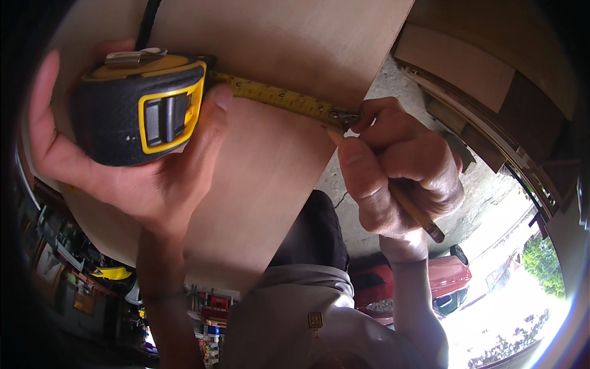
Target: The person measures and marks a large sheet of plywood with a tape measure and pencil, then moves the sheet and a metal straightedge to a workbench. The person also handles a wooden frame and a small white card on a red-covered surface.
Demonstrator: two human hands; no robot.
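A black and yellow tape measure (117,120) sits in my left hand (141,190), with the thumb along its mouth side. Its yellow blade (276,97) runs out to the right across a light wooden board (258,166). The metal hook at the blade's end lies at the board's right edge. My right hand (405,163) is closed round a pencil (410,209), whose tip end touches down on the board just below the hook. The right index finger rests against the hook. Whether the pencil point has left a line is too small to tell.
Stacked wooden panels (467,67) lean at the far right beyond a concrete floor (356,178). A red car (439,277) stands at the lower right. Shelves with assorted items (212,313) lie toward the bottom left, near a yellow object (112,272). A black cord (147,24) crosses the board's far left.
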